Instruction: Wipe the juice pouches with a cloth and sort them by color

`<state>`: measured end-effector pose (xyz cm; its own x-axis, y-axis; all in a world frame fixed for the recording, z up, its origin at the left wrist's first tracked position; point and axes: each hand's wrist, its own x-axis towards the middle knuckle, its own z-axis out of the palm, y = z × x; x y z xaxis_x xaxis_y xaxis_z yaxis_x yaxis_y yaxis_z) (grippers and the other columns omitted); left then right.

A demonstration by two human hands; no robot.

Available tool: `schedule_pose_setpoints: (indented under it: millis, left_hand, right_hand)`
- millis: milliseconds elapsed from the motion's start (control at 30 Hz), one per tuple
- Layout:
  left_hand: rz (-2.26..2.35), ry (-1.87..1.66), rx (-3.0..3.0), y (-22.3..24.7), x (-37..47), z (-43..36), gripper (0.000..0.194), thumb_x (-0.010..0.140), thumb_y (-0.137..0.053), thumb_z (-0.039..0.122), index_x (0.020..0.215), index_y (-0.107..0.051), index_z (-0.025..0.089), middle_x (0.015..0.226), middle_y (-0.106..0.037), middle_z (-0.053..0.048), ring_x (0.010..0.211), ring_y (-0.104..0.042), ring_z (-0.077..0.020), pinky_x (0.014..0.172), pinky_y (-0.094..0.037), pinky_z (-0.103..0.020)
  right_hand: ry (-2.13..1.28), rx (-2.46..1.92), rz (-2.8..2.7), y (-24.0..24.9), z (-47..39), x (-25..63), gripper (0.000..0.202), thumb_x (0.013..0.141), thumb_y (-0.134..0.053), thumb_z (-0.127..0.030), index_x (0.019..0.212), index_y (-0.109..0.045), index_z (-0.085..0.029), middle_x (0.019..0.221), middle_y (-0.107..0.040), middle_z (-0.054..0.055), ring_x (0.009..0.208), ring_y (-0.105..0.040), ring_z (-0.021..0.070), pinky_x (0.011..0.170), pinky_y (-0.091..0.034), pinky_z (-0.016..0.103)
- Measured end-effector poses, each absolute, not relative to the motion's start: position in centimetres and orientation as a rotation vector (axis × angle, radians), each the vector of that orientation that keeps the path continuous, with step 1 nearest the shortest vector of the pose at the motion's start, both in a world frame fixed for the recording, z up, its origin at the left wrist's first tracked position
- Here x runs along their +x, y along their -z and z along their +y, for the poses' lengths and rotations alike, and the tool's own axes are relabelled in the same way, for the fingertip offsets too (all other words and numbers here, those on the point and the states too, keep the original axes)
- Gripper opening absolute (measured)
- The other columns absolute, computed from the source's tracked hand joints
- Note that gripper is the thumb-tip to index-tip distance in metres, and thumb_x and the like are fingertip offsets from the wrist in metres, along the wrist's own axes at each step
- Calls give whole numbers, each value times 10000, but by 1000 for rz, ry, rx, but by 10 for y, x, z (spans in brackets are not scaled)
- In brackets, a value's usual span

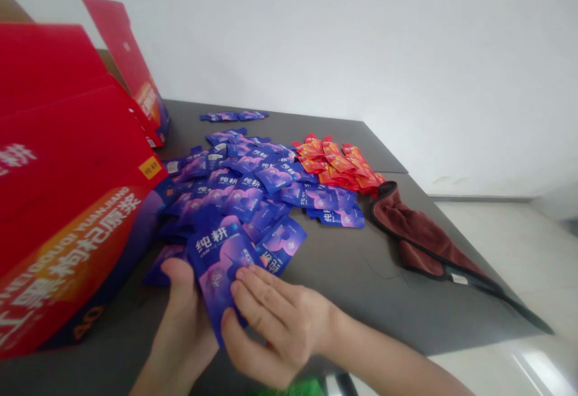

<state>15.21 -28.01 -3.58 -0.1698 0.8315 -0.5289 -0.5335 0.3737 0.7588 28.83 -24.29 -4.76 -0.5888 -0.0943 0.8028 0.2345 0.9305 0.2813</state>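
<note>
A purple pouch with white lettering is held up between my hands, above the near side of the pile. My left hand supports it from behind and below, thumb raised at the left edge; the other left fingers are hidden by the pouch. Across the pouch's lower right part, my right hand presses its fingertips on the front, with the thumb at the lower edge. Just beyond lies a heap of similar purple pouches, loosely overlapping. One loose pouch rests right behind my right fingers.
A large red open carton stands at the left, with another red box flap behind it. Red-orange pouches lie beyond the purple heap. A brown cloth hangs toward the right edge of the dark table. A white wall is behind.
</note>
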Motion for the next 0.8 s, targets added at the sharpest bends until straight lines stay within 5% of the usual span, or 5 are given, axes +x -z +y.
schedule_pose_setpoints:
  millis: [233,400,567,667,800]
  left_hand:
    - [862,-1298,108,46,151,-279,551,672,-726,323,1188,-569,208,959,-713,-52,1016,-632,-259,930,-493,-386]
    - [1158,-1406,247,44,159,-280,699,572,-814,269,1216,-551,196,905,-721,-47,865,-678,-238,773,-552,-315]
    - [1441,-1480,374,46,167,-283,767,462,-851,290,1172,-577,189,847,-720,-13,741,-683,-223,630,-567,-287]
    - [1504,-1527,416,45,169,-281,655,482,-840,318,1089,-622,198,863,-718,-4,766,-683,-222,648,-572,-293]
    - [1485,-1563,655,37,163,-280,441,480,-837,212,899,-699,214,942,-715,7,957,-650,-225,833,-527,-261]
  right_hand:
    - [363,-25,-2262,46,-238,289,116,802,-564,-185,865,-634,-117,913,-715,95,948,-665,232,941,-522,352]
    - [51,-127,-2212,40,-241,302,108,856,-528,-167,815,-617,-121,899,-709,86,955,-653,188,987,-488,340]
    - [-598,-801,-1902,32,-235,318,109,827,-622,-230,899,-569,-167,807,-667,16,743,-649,110,697,-553,227]
    - [-1060,-974,-1792,28,-224,316,274,756,-692,-389,861,-545,-184,808,-660,1,659,-629,102,606,-530,216]
    - [-1186,-704,-1906,18,-217,307,319,743,-710,-368,975,-579,-195,921,-668,3,846,-636,119,781,-518,238]
